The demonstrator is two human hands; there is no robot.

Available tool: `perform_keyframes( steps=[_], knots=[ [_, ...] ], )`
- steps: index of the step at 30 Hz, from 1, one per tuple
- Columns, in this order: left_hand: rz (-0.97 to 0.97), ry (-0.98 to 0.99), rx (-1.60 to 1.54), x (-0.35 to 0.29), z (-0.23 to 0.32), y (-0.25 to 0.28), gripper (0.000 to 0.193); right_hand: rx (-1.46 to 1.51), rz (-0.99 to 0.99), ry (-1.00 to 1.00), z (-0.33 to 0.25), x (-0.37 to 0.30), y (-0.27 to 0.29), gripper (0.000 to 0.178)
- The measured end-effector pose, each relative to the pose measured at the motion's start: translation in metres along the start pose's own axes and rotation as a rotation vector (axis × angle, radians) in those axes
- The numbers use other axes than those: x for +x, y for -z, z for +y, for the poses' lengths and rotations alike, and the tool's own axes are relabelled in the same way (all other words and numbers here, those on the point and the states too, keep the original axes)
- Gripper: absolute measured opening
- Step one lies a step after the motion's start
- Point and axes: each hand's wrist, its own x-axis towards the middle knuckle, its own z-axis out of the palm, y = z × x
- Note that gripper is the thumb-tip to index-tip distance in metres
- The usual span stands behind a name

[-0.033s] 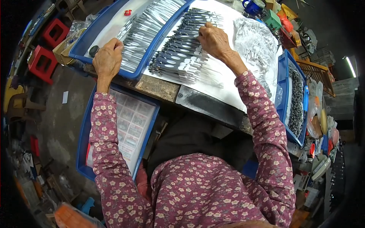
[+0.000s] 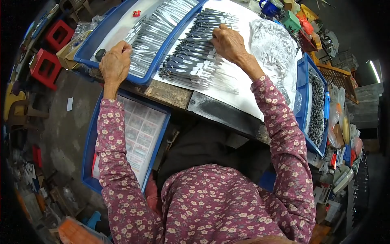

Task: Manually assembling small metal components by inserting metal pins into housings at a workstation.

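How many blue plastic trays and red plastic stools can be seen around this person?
Blue plastic trays: 3
Red plastic stools: 2
Total: 5

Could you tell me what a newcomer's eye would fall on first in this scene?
Probably the long row of dark-handled metal tools laid overlapping on the white sheet, with the right hand resting on them. To the left, the left hand touches shiny metal pieces in a blue tray.
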Motion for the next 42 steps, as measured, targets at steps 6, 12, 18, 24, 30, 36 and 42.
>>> perform_keyframes(
  steps=[6, 12, 18, 24, 30, 36, 42],
  knots=[
    [-0.005, 0.009, 0.006, 0.0, 0.0, 0.0, 0.021, 0.135, -0.074, -0.063, 0.006, 0.001, 0.001, 0.012],
    [-0.012, 0.007, 0.019, 0.002, 0.0, 0.0, 0.021, 0.15, -0.067, -0.021, 0.008, 0.002, -0.001, 0.014],
    [0.014, 0.008, 0.015, 0.0, 0.002, 0.001, 0.021, 0.084, -0.202, 0.06, 0.011, 0.006, -0.002, 0.015],
    [-0.048, 0.031, 0.019, 0.002, -0.001, 0.002, 0.023, 0.117, -0.137, 0.114, 0.013, 0.002, -0.002, 0.013],
    [-0.024, 0.033, 0.02, 0.003, -0.001, -0.001, 0.024, 0.092, -0.051, 0.127, 0.017, 0.0, -0.004, 0.01],
    [-0.017, 0.03, 0.001, 0.001, -0.002, 0.0, 0.023, 0.075, -0.07, 0.073, 0.012, 0.0, -0.002, 0.011],
    [0.021, 0.004, -0.027, -0.001, -0.001, -0.001, 0.021, 0.109, -0.079, 0.019, 0.009, 0.001, -0.002, 0.011]
  ],
)
